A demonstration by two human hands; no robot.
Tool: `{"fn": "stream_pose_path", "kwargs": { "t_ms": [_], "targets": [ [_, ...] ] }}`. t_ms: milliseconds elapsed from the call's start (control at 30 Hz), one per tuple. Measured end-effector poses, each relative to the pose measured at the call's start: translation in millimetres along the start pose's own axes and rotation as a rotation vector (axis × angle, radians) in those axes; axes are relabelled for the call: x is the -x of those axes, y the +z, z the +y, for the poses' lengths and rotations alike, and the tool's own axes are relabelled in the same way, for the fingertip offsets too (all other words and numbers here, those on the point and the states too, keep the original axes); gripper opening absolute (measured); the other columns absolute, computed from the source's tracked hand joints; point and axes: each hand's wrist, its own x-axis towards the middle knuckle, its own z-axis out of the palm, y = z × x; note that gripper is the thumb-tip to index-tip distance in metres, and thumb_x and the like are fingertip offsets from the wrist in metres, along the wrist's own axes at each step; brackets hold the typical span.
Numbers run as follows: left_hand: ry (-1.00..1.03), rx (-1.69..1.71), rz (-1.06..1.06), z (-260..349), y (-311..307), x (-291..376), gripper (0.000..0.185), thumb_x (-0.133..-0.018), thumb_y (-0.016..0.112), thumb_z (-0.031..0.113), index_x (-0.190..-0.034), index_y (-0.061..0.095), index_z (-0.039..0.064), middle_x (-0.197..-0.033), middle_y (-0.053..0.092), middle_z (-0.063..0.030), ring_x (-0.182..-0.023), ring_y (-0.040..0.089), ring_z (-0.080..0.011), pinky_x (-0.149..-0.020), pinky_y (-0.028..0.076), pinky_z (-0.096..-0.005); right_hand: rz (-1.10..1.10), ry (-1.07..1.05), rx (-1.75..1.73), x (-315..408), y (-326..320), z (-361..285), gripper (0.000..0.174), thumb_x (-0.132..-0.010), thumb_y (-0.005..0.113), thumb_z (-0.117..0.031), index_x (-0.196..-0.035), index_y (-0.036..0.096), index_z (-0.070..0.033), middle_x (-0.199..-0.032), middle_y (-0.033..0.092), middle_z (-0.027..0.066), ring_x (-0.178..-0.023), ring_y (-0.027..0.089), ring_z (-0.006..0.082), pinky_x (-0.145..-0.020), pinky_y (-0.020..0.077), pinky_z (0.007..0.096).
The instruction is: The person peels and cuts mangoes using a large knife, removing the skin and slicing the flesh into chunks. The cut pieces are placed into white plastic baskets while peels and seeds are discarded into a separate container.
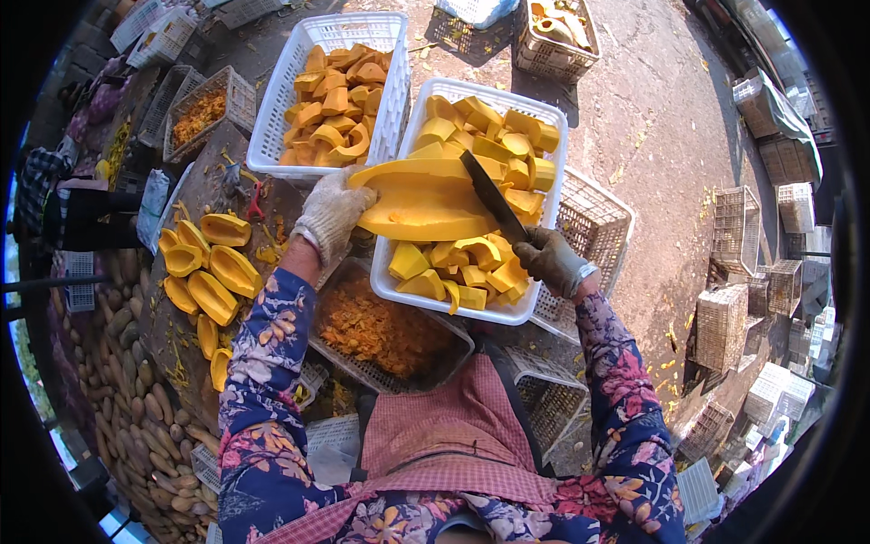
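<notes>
My left hand (334, 207), in a pale knit glove, grips one end of a long hollowed pumpkin half (421, 204). My right hand (554, 258), in a dirty grey glove, holds a dark-bladed knife (495, 197) by its handle. The blade lies slanted across the far end of the pumpkin half, its tip near the upper edge. Whether it has cut into the flesh I cannot tell. Beneath them a white plastic crate (448, 307) holds many pumpkin chunks (486, 262), partly hidden by the half.
At the upper left stands another crate (262, 146) of pumpkin chunks. Peeled pumpkin halves (214, 292) lie on a board to my left, near a red-handled peeler (255, 200). A crate of orange pulp (380, 333) sits before my apron. Whole pumpkins (143, 435) cover the ground at left; a person (75, 197) stands beyond.
</notes>
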Motion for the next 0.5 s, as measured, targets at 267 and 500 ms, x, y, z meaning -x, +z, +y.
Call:
{"fn": "stream_pose_path", "kwargs": {
  "t_ms": [267, 500],
  "targets": [
    [-0.071, 0.32, 0.035, -23, -7, 19, 0.045, -0.09, 0.061, -0.002, -0.135, 0.061, -0.003, -0.119, 0.069, -0.0128, -0.103, 0.069, -0.0211, -0.092, 0.057, -0.0315, 0.175, 0.005, -0.449, 11, -18, 0, 0.021, -0.101, 0.065, -0.024, -0.105, 0.063, -0.004, -0.072, 0.056, -0.0005, -0.059, 0.051, 0.0098, -0.053, 0.0431, 0.0264],
    [0.184, 0.385, 0.39, -65, 74, 16, 0.042, -0.096, 0.064, -0.002, -0.138, 0.059, -0.002, -0.132, 0.065, -0.0136, -0.117, 0.064, -0.0212, -0.1, 0.053, -0.031, 0.574, -0.574, -0.614, 56, 36, -68, 0.014, -0.101, 0.064, -0.013, -0.106, 0.066, 0.0, -0.076, 0.063, 0.0026, -0.068, 0.057, 0.0104, -0.062, 0.0453, 0.0255]
  ]
}}
